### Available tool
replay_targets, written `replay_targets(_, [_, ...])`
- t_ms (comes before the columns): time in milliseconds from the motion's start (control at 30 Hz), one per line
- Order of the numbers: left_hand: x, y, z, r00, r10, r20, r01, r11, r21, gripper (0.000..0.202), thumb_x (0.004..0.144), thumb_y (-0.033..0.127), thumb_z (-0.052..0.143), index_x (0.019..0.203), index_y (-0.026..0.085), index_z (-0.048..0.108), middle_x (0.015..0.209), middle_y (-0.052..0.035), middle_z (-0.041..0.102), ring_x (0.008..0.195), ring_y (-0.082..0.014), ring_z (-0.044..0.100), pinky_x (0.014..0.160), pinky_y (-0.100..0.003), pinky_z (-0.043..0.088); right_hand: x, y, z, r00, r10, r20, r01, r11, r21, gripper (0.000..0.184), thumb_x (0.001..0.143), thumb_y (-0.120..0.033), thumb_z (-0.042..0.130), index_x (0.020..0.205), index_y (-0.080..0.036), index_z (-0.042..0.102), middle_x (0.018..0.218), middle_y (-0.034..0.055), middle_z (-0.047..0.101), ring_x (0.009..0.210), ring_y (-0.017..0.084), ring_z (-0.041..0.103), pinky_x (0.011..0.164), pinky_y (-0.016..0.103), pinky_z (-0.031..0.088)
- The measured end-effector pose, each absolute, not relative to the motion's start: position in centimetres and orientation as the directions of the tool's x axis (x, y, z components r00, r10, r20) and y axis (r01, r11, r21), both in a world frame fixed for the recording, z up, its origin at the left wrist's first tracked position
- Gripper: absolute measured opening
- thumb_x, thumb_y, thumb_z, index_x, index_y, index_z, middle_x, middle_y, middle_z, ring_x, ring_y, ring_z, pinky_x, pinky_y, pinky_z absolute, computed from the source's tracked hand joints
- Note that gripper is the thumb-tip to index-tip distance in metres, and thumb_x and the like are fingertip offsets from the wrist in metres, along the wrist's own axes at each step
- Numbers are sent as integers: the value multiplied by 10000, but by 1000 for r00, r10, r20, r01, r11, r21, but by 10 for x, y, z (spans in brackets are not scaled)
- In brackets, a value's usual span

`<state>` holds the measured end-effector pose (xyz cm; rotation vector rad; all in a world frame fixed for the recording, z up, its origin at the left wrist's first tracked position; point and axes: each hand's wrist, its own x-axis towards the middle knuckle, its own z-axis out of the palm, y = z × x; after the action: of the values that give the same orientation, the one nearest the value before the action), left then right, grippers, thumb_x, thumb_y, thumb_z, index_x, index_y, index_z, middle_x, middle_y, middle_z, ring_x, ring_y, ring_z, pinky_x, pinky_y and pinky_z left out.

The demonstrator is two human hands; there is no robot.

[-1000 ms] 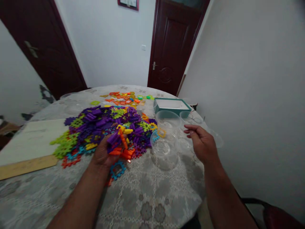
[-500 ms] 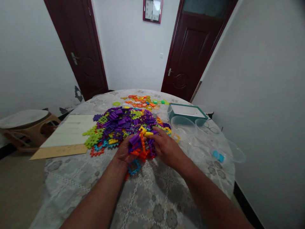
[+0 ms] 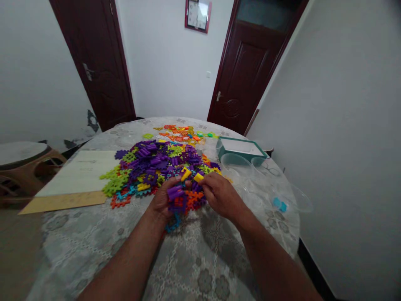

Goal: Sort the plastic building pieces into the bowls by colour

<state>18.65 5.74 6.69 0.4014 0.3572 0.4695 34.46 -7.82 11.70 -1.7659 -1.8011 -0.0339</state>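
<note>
A big pile of plastic interlocking pieces [image 3: 150, 163], mostly purple with green, orange, blue and yellow, lies in the middle of the round table [image 3: 194, 263]. At the pile's near edge my left hand [image 3: 164, 200] is closed around a clump of purple and orange pieces [image 3: 179, 200]. Beside it, my right hand [image 3: 219, 194] pinches a small yellow piece [image 3: 198, 177] at the clump's top. Another yellow piece [image 3: 185, 173] sticks up between my hands.
A smaller heap of orange pieces [image 3: 178, 133] lies at the far side. A teal box [image 3: 241, 149], clear plastic bowls [image 3: 241, 165] and a bowl holding a blue piece [image 3: 280, 204] stand on the right. A white board [image 3: 78, 169] lies on the left, near a wooden stool [image 3: 21, 161].
My right hand came from the clear bowls on the right back to the clump in my left hand and now pinches a yellow piece. The view swung left and up.
</note>
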Motion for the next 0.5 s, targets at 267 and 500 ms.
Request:
replay_targets(267, [187,59,74,749,618,-240,-509,767,390,185,868,136,691,1041,150,629,835,-69,672,525,-83,530,456,-165,458,376,-76,115,174,799,575,952,13,-306,180,989,-168,548,1007,-193,726,1018,117,740,1002,268,683,946,399,524])
replay_targets(500, [182,62,72,774,624,-110,-542,742,395,312,771,113,771,1053,143,643,891,-77,675,597,-92,562,478,-156,431,443,-77,112,288,661,693,950,-289,-119,282,961,-173,523,1144,-119,731,1161,206,744,1170,347,662,1070,527,488])
